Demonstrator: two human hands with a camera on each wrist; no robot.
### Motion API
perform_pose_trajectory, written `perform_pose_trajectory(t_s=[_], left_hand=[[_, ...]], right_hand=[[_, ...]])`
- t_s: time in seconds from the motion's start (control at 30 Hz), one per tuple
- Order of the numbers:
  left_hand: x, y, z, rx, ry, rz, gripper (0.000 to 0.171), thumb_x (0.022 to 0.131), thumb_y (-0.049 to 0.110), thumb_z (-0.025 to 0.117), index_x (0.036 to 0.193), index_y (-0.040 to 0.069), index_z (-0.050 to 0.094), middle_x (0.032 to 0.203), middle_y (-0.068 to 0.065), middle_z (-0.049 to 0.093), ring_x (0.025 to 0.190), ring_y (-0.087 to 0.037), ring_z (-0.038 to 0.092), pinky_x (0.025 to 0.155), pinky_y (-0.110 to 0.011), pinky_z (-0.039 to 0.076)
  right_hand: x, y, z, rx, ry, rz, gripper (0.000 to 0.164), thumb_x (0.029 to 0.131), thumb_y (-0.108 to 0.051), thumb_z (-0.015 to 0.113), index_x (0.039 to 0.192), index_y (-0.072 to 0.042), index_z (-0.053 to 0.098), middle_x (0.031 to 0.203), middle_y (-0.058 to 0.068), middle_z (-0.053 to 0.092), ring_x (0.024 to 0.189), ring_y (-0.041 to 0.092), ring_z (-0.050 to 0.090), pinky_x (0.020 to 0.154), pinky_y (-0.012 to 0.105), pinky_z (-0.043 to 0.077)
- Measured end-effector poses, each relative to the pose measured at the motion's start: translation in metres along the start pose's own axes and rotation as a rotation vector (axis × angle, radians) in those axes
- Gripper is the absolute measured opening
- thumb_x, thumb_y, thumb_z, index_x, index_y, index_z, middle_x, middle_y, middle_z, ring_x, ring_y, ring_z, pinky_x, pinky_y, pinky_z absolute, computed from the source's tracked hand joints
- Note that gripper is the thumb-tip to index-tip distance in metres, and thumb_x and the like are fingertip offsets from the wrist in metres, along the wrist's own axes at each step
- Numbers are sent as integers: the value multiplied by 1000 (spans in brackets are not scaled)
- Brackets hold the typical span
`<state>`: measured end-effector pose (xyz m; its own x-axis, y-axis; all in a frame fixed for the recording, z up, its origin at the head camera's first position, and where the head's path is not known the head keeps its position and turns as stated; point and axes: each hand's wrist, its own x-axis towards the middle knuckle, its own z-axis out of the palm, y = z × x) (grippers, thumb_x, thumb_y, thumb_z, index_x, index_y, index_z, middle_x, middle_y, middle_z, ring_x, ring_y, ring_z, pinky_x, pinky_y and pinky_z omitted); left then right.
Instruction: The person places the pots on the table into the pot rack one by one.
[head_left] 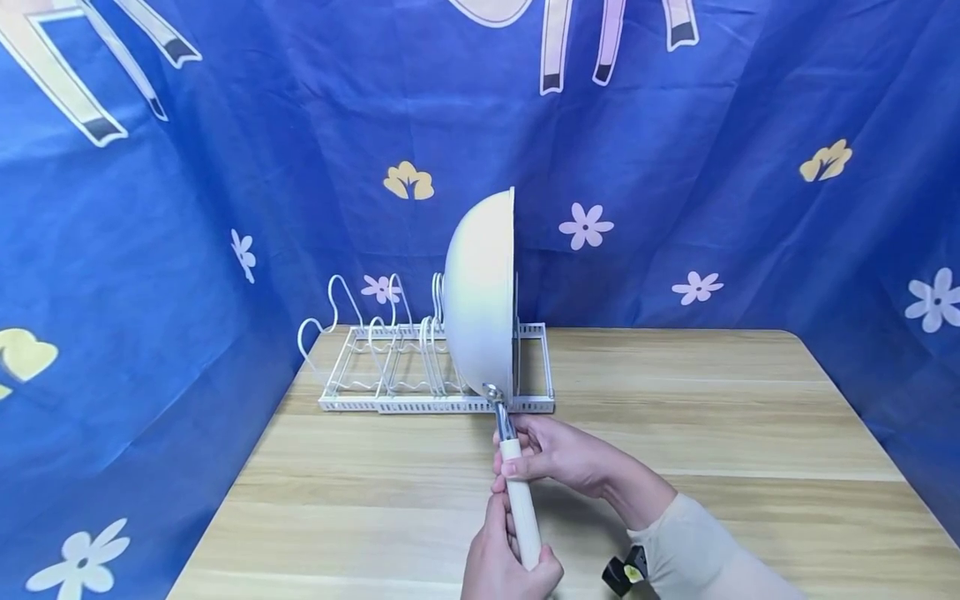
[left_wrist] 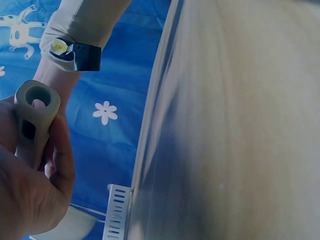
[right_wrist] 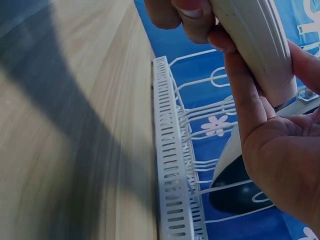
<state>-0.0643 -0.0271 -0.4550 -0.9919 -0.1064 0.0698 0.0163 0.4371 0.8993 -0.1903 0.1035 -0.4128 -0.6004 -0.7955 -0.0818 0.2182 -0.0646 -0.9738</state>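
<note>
While head shows pan exterior (head_left: 480,292) | right wrist — dark interior (right_wrist: 234,175)

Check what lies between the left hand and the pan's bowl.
The head view shows the right hand, holding the handle, and the handle's metal neck between them.

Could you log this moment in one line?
left hand: grips outer end of handle | right hand: grips handle nearer pan | pan: on edge at rack, open side right | rack: on table

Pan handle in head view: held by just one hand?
No, the left hand and right hand both grip the pan handle.
</note>
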Motion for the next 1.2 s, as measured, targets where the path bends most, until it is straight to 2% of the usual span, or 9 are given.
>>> perform_pose_trajectory(t_s=[0.23, 0.43, 0.63, 0.97, 1.1, 1.2], left_hand=[[2, -6, 6, -6, 25, 22, 52, 63, 11, 76, 110, 16, 54, 71, 14, 53, 58, 5, 49, 57, -16, 46], [3, -9, 7, -13, 6, 18, 52, 64, 12, 76, 111, 15, 54, 73, 13, 55, 60, 5, 50, 57, -16, 46], [6, -9, 7, 23, -8, 5, 54, 65, 14, 76, 114, 16, 53, 75, 13, 56, 61, 5, 50, 59, -16, 46], [13, -10, 8, 88, -42, 5, 55, 67, 17, 77, 116, 13, 52, 74, 13, 58, 63, 4, 51, 62, -17, 45], [16, -13, 7, 83, -84, -11, 56, 70, 19, 77, 118, 12, 51, 76, 11, 59, 65, 3, 52, 64, -18, 46], [18, -15, 3, 27, -184, -26, 58, 78, 23, 77, 125, 9, 47, 82, 8, 61, 68, 3, 56, 66, -18, 49]], right_hand=[[4, 8, -7, 23, -11, 10, 44, 94, -3, 64, 127, 6, 37, 100, 6, 67, 90, 16, 75, 83, 31, 61], [5, 13, -11, 53, -12, 24, 47, 94, -3, 64, 129, 9, 34, 101, 7, 67, 91, 16, 75, 82, 30, 61], [7, 17, -14, 67, -9, 19, 50, 94, -5, 64, 130, 10, 33, 100, 5, 68, 91, 16, 75, 85, 31, 61], [12, 23, -23, 91, -28, 7, 44, 95, -2, 62, 128, 8, 35, 101, 5, 67, 93, 17, 75, 87, 33, 61], [12, 24, -24, 74, -22, 13, 48, 95, -3, 62, 131, 10, 34, 102, 6, 66, 93, 17, 75, 88, 33, 61], [13, 23, -25, 63, 1, 40, 53, 94, -3, 64, 135, 10, 34, 103, 6, 65, 93, 18, 75, 90, 36, 61]])
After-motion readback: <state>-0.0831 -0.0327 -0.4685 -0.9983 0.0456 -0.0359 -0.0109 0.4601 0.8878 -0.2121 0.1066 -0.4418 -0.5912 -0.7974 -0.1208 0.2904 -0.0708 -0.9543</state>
